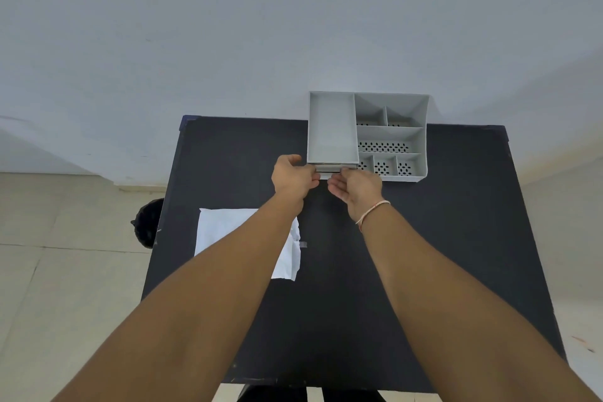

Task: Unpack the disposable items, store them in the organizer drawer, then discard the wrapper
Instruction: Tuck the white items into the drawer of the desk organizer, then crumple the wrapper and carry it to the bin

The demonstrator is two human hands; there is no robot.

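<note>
Your black table stands against a pale wall, with the grey organizer at its far edge and the white wrapped pack lying near the left side, partly under your left forearm. A dark bin sits on the floor left of the table. Your left hand curls its fingers on the drawer front at the organizer's near left corner; your right hand pinches that same front, a thread bracelet at its wrist
</note>
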